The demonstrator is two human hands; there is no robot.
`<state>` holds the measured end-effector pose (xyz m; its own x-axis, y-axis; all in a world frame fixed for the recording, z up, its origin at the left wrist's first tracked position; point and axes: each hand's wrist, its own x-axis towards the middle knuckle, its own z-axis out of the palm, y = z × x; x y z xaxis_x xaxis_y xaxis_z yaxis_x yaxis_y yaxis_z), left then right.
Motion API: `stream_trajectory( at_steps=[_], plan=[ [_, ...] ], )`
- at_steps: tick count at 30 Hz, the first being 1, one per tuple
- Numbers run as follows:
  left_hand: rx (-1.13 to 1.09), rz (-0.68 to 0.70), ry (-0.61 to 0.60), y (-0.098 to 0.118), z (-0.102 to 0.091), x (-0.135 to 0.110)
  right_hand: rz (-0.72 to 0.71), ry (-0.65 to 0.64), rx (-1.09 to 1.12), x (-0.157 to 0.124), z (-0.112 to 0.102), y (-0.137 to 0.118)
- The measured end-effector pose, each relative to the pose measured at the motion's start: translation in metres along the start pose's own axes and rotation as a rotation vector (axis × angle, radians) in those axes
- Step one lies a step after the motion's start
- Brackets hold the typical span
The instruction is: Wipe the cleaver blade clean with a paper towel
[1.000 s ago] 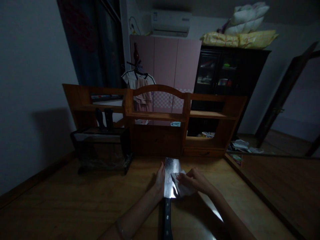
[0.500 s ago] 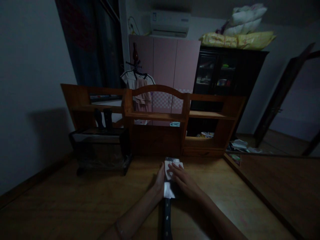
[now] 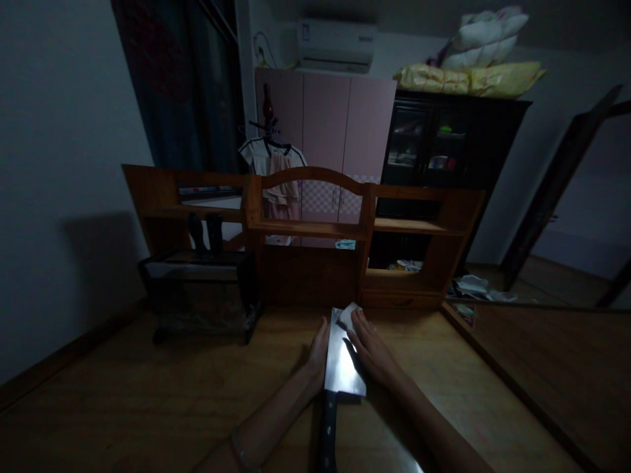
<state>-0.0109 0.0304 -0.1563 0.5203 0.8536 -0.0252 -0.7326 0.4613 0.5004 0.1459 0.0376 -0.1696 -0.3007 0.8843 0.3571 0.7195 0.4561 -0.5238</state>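
Note:
A cleaver (image 3: 340, 368) with a wide shiny blade and a black riveted handle (image 3: 328, 427) lies lengthwise before me, handle toward me. Its blade looks slightly raised above the wooden tabletop, with a shadow under its right corner. Along the blade's left edge, my left hand (image 3: 318, 351) holds it; some of these fingers are hidden. My right hand (image 3: 372, 348) presses a folded white cloth or tissue (image 3: 349, 315) against the far end of the blade, fingers closed over it.
A knife block (image 3: 200, 299) with dark sides and two black handles (image 3: 214, 233) stands on the left of the table (image 3: 197, 401). Behind runs a wooden shelf unit (image 3: 305, 226). A raised wooden rim (image 3: 497, 368) borders the right side.
My right hand and the white cloth have slid slightly away from me and to the right, exposing more of the blade. The blade has tilted and now reflects brightly. My left hand stays alongside.

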Motion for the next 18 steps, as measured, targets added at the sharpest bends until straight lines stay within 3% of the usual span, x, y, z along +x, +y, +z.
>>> stream_trajectory(
  at_steps=[5,11,18],
  plan=[
    [-0.005,-0.041,-0.050,0.000,-0.005,0.002,-0.056,-0.078,0.041,-0.002,0.000,-0.003],
    [0.008,-0.037,0.071,0.000,-0.004,0.000,-0.147,-0.188,0.158,-0.009,-0.008,-0.021],
    [-0.019,0.028,0.192,0.002,-0.016,0.001,-0.225,-0.232,0.437,-0.009,-0.022,-0.043]
  ],
)
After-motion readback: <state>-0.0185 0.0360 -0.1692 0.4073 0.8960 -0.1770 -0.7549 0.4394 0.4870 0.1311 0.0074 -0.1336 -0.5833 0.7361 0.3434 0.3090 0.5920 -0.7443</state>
